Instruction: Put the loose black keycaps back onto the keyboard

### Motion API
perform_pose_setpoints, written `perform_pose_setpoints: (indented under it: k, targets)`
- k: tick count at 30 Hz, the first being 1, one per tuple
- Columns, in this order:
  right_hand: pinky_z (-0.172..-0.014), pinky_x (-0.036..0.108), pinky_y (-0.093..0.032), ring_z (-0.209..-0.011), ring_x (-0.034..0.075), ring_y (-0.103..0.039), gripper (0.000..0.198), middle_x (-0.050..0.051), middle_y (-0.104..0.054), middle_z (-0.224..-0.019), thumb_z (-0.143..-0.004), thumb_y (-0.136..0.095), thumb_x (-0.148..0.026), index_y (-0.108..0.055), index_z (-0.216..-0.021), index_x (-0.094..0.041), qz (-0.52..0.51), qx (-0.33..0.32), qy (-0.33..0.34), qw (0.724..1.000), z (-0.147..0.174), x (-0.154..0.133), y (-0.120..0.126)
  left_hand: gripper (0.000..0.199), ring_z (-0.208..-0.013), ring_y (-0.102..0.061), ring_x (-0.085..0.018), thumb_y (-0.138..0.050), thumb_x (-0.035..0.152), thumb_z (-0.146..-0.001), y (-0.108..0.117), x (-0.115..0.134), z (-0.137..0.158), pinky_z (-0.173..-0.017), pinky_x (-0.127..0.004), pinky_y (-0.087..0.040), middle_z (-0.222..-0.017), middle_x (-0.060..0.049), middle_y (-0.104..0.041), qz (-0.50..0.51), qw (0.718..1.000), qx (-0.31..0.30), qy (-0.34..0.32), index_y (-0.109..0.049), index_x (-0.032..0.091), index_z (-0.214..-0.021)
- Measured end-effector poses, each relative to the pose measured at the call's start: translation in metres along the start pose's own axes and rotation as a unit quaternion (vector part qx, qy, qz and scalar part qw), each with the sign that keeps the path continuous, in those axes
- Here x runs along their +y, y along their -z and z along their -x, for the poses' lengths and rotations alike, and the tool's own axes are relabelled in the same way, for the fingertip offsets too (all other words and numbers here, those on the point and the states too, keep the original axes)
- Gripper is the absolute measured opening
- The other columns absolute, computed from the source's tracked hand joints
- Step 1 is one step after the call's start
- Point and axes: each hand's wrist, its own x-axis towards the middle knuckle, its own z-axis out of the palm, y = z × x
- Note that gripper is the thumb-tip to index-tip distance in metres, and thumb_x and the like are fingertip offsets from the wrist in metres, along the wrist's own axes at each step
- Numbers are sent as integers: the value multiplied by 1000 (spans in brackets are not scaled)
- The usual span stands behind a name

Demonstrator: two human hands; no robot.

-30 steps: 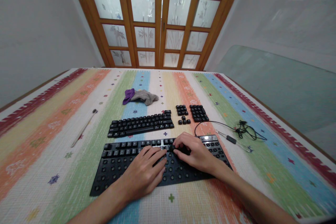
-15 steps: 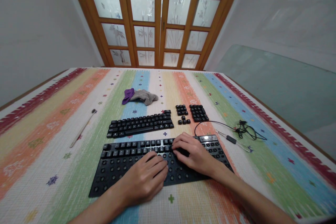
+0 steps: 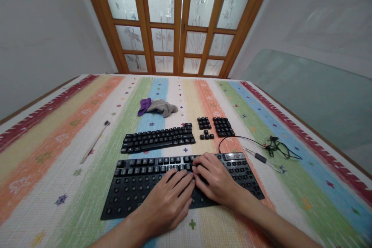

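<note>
A black keyboard (image 3: 130, 195) lies in front of me. Keycaps fill its top row and much of the row below, while bare switch stems show lower down and on the number pad. My left hand (image 3: 173, 197) rests over its middle, fingers stretched towards the second row of keys. Beside it, my right hand (image 3: 213, 178) has bent fingers at the same row, thumb and fingertips close together. The fingertips of both hands nearly meet. Whatever small thing may be between the right fingers is hidden.
Behind the keyboard, loose black keycaps (image 3: 158, 138) sit in layout order, with number-pad keycaps (image 3: 223, 126) to their right. A grey and purple cloth (image 3: 159, 106) lies farther back. On the left is a brush (image 3: 94, 142); on the right, a keycap puller (image 3: 260, 157) and coiled cable (image 3: 276, 147).
My left hand has slid right and its fingers have straightened towards the right fingertips. The right thumb and fingers have drawn closer together. The whole view has shifted slightly.
</note>
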Motion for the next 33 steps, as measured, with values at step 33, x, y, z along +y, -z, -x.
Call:
perform_pose_setpoints:
  k: [33]
  targets:
    - [-71, 41, -48, -77, 22, -55, 22, 5, -71, -82, -84, -55, -4, -69, -88, -21, -1, 139, -74, 988, 7, 11, 10, 39, -137, -48, -24, -49, 22, -96, -2, 6, 6, -113, -39, -45, -141, -12, -57, -7, 1000, -14, -12, -59, 7, -131]
